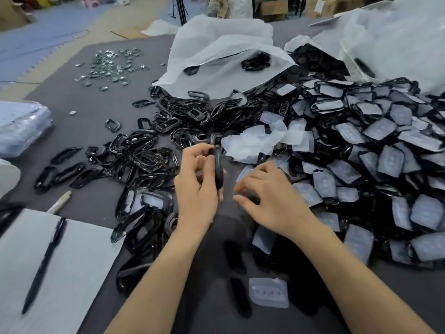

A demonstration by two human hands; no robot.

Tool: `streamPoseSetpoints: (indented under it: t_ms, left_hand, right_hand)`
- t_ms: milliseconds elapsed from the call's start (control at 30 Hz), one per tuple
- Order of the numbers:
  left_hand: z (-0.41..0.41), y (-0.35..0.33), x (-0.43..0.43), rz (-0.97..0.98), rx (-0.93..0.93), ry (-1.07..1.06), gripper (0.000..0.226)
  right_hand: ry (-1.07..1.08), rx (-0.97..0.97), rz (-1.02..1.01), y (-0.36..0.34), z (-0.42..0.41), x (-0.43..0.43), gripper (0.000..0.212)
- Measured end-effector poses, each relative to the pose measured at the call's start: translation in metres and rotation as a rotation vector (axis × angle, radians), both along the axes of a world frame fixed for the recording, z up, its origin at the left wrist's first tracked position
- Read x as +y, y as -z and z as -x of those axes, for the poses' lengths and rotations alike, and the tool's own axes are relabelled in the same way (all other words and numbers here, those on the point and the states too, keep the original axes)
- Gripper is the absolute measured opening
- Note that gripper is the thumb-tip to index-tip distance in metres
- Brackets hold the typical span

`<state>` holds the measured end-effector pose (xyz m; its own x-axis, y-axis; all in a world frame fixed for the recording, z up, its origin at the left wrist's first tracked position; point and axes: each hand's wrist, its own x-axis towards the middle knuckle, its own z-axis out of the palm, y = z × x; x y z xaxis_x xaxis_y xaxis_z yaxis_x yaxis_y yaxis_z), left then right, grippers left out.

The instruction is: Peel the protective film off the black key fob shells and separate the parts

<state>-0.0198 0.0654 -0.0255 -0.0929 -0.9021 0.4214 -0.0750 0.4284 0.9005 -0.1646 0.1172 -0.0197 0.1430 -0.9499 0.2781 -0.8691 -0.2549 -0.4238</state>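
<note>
My left hand (pixel 196 186) grips a black key fob shell (pixel 218 169) edge-on, thumb and fingertips curled round its rim. To the right, my right hand (pixel 267 198) hovers low over the table with fingers bent; it is blurred and I cannot tell whether it holds anything. A big heap of film-covered shells (pixel 375 169) fills the right side. Bare black frames (pixel 144 155) lie piled at the left. Peeled films (pixel 260 141) are heaped behind my hands, and one loose film (pixel 268 292) lies near the front.
White plastic bags (pixel 224 56) stand at the back with more parts inside. Small shiny metal pieces (pixel 110 66) are scattered far left. A white sheet (pixel 57 268) with a black pen (pixel 44 263) lies front left. The grey table mat (pixel 79 102) shows between the piles.
</note>
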Motion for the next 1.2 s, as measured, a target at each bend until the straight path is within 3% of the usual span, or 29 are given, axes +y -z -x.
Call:
streamPoseSetpoints:
  t_ms: [100, 200, 333, 433, 567, 733, 867, 1033, 1200]
  left_hand:
    - [-0.009, -0.001, -0.012, -0.031, 0.078, -0.101, 0.016]
    - [-0.010, 0.001, -0.018, -0.083, 0.082, -0.184, 0.014]
    - [-0.002, -0.003, -0.010, -0.061, 0.081, -0.086, 0.017]
    - [0.008, 0.000, -0.005, -0.203, 0.200, 0.124, 0.021]
    - [0.015, 0.001, -0.007, -0.721, 0.619, 0.368, 0.014]
    - [0.011, 0.000, -0.013, -0.975, 0.864, 0.481, 0.028]
    - [0.009, -0.002, -0.010, -1.058, 0.833, 0.576, 0.044]
    - [0.022, 0.000, 0.007, -1.101, 0.712, 0.714, 0.049]
    - [0.026, 0.003, 0.009, -0.990, 0.620, 0.765, 0.051]
  right_hand:
    - [-0.268, -0.056, -0.218, -0.013, -0.015, 0.011, 0.031]
    - [-0.369, 0.140, -0.359, -0.013, -0.021, 0.019, 0.048]
    - [-0.361, 0.084, -0.437, -0.014, -0.020, 0.015, 0.028]
    - [-0.229, -0.069, -0.340, -0.012, -0.017, 0.008, 0.013]
    - [0.157, -0.383, -0.079, -0.012, 0.000, 0.002, 0.010]
    - [0.305, -0.562, 0.033, -0.013, 0.006, 0.002, 0.007]
    - [0.233, -0.784, -0.047, -0.012, 0.007, 0.002, 0.016]
    - [0.218, -0.884, -0.021, -0.013, 0.005, 0.001, 0.026]
    - [0.141, -1.079, 0.043, -0.018, 0.005, 0.004, 0.021]
